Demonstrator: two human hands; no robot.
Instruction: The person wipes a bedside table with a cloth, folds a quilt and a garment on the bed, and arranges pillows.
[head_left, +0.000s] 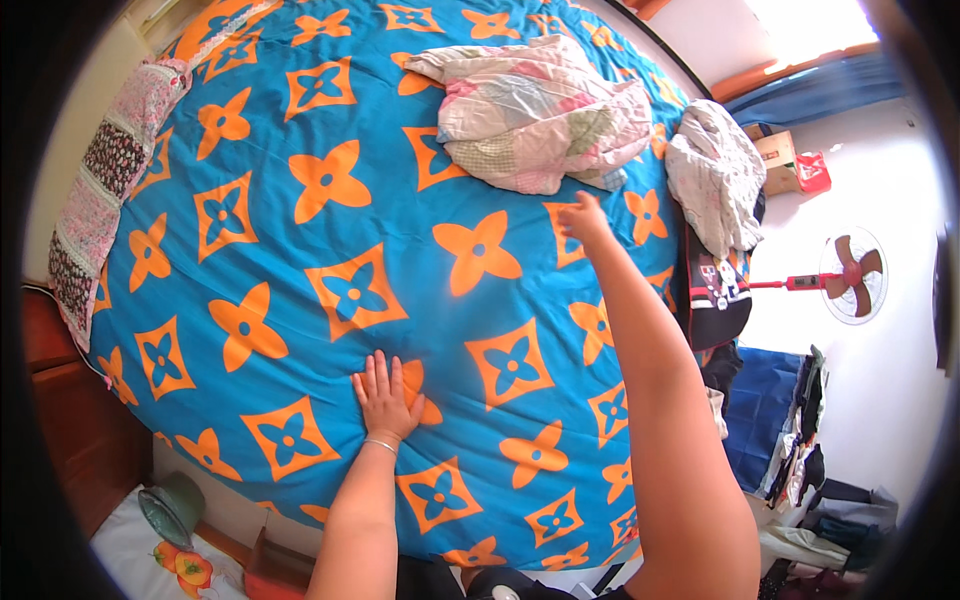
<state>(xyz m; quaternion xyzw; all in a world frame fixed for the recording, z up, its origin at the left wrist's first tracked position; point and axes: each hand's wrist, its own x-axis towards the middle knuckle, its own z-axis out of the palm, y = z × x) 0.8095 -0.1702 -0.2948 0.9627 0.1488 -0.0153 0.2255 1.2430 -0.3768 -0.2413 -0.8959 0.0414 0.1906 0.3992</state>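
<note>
A blue bedsheet (420, 300) with orange flower and diamond shapes covers the bed, with soft creases across it. My left hand (388, 401) lies palm down on the sheet, fingers spread and a thin bangle at its wrist. Farther out, my right hand (586, 219) reaches over the sheet, just short of a crumpled patchwork quilt (540, 112). Its fingers are partly bent and apart, and I see nothing in them; whether it touches the sheet is unclear. Along the left edge lies a floral patchwork cloth (112, 172) with lace bands.
At the bed's right edge hang a pale crumpled cloth (716, 172) and a black printed item (716, 300). A red pedestal fan (851, 276) stands beyond. Clothes (806, 442) hang at the right. At lower left are a green bucket (172, 510) and a brown wooden cabinet (82, 427).
</note>
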